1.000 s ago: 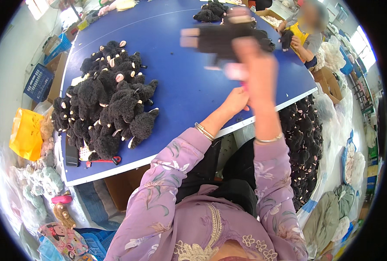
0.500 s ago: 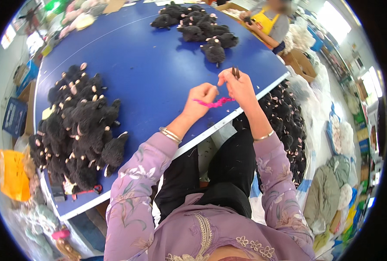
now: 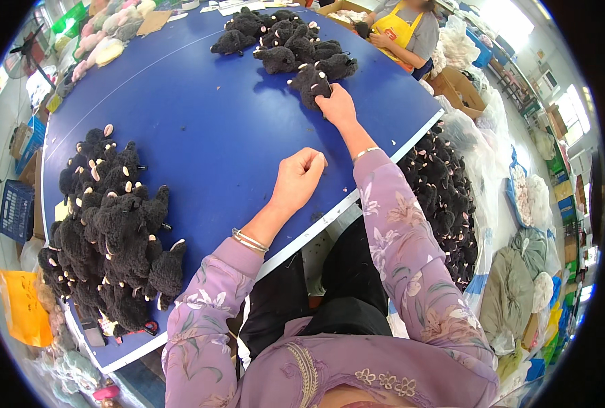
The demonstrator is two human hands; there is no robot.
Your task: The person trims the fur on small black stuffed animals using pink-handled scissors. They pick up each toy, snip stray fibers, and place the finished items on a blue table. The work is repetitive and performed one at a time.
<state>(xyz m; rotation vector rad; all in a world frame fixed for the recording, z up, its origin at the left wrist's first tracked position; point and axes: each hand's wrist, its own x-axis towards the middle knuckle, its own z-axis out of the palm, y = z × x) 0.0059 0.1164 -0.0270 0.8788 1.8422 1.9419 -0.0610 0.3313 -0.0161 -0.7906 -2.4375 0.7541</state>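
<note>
Open lane: I see bare blue table (image 3: pixel 200 129) mid-frame.
Blocked: black plush toy piles lower left (image 3: pixel 112 238) and top centre (image 3: pixel 282 41).

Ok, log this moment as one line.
right hand: on black plush toy | left hand: fisted, on blue table

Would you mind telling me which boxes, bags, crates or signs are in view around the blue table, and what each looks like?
Cardboard box: brown, open, right of the table's far end.
Clear plastic bag: along the table's right edge, full of black plush toys.
Blue crate: latticed plastic, on the floor at left.
Orange bag: crumpled, lower left.
Cardboard sheet: flat, tan, on the table's far left corner.
No signs or screens are legible.
</note>
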